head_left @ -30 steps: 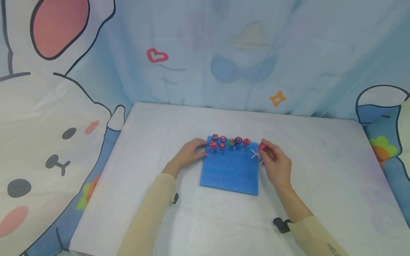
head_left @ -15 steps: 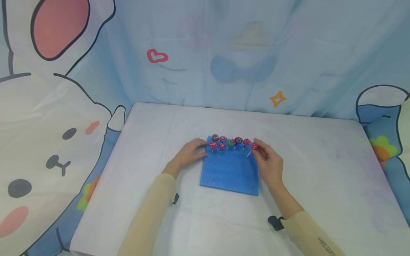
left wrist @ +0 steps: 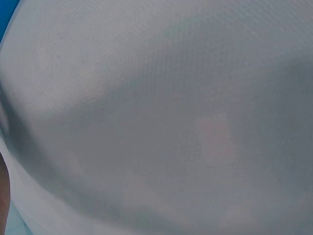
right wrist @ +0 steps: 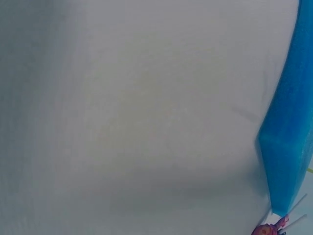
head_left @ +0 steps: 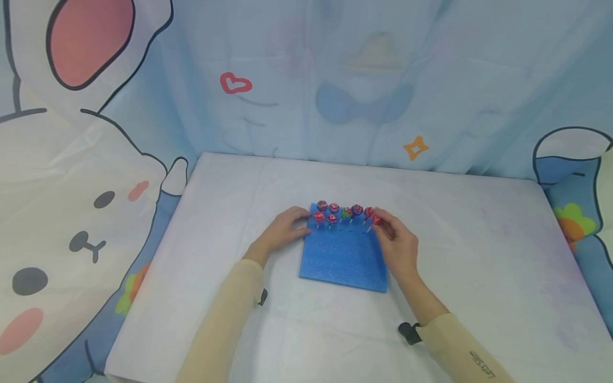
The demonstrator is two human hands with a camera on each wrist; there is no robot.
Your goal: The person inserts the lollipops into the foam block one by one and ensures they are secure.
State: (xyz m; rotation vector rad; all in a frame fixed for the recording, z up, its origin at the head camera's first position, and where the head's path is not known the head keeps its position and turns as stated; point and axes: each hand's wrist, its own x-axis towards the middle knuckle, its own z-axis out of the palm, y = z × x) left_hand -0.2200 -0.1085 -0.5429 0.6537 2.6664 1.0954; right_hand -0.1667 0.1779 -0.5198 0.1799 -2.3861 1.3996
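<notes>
A blue foam board [head_left: 342, 260] lies flat on the table. Several lollipops stand in its far part, among them a green one [head_left: 346, 213] and a dark-wrapped one [head_left: 356, 209]. At the board's left edge rests my left hand [head_left: 283, 230], fingers and thumb apart and touching it. My right hand [head_left: 398, 242] pinches a red lollipop [head_left: 375, 219] by its head, over the right end of the near row, stick slanting down to the board. Whether the stick is in a hole is unclear. The right wrist view catches a lollipop head [right wrist: 266, 229] and thin white sticks beside the board's corner.
Small dark holes run along the board between the near-row lollipops. A white cloth covers the table [head_left: 479, 255]. Behind and beside it hangs a blue curtain [head_left: 306, 122] printed with cartoon figures. The left wrist view shows mostly white cloth.
My right hand has moved left over the board with the red lollipop, whose stick now points down. Crossed sticks seen at the hand earlier are out of sight in the head view. My left hand stays put.
</notes>
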